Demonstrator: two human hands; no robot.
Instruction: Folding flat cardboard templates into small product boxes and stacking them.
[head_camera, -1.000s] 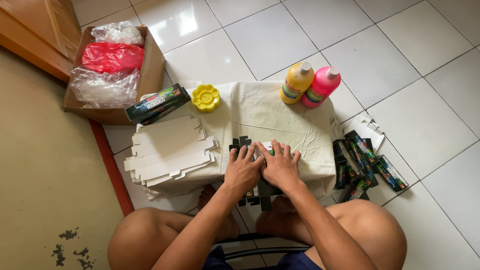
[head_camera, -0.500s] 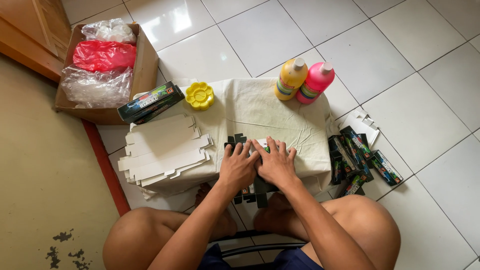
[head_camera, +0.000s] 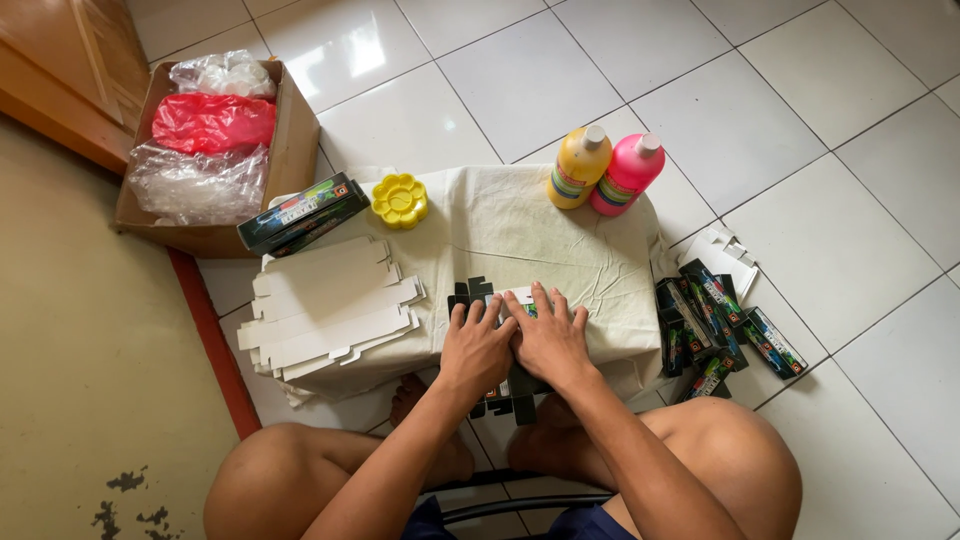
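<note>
A flat dark carton blank (head_camera: 478, 292) lies on a low table draped in cream cloth (head_camera: 520, 225), reaching over its near edge. My left hand (head_camera: 474, 348) and my right hand (head_camera: 548, 338) press palm down on it side by side, fingers spread, thumbs close together. The hands cover most of the blank; only its notched far end and a piece below the table edge show. A stack of white flat carton blanks (head_camera: 325, 305) sits on the table to the left of my left hand.
A yellow flower-shaped dish (head_camera: 400, 200), a dark box (head_camera: 300, 212), a yellow bottle (head_camera: 578, 166) and a pink bottle (head_camera: 627, 174) stand at the table's far side. Folded dark boxes (head_camera: 715, 325) lie on the floor at right. A cardboard box with plastic bags (head_camera: 205, 140) sits far left.
Both hands stay pressed on the dark blank, nearly still. The view has shifted slightly.
</note>
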